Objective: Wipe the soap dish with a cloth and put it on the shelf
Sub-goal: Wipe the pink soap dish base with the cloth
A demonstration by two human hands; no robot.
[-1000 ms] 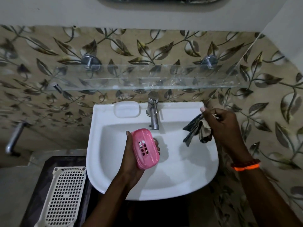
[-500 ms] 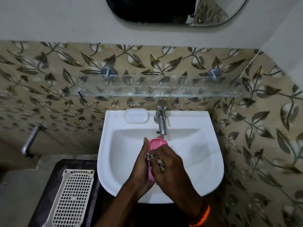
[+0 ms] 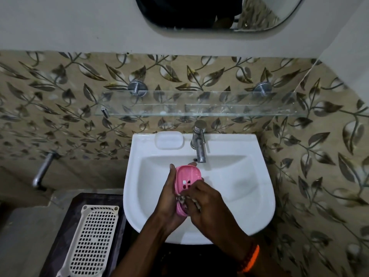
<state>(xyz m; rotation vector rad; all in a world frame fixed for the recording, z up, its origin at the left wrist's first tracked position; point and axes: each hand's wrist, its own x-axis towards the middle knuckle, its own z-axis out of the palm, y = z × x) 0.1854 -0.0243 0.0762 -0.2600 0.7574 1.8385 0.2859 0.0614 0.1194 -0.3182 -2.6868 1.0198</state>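
A bathroom seen from above, looking down at 2 bare hands over a white basin; at far left a metal pipe juts from the leaf-patterned tile wall, and below it a white perforated tray lies on a dark surface just beside the basin's left rim; moving right, the left hand is closed around the back of a pink soap dish, holding it tilted over the bowl with its inside and 4 small drain slots facing up; the right hand is curled around a bunched, patterned cloth, pressing it against the near end of the dish; an orange band circles the right wrist; the far end of the dish sits just below the spout of a chrome tap; to the tap's left, a moulded soap recess is set in the basin ledge. Wiping appears under way, with only the near end covered so far; the rest of the dish, and the placing, look not yet done. Above the tap a bare glass shelf spans the wall on 2 metal mounts, with open room along its length; its front edge overhangs the tap, so the dish would likely need lifting clear of both, below the mirror.
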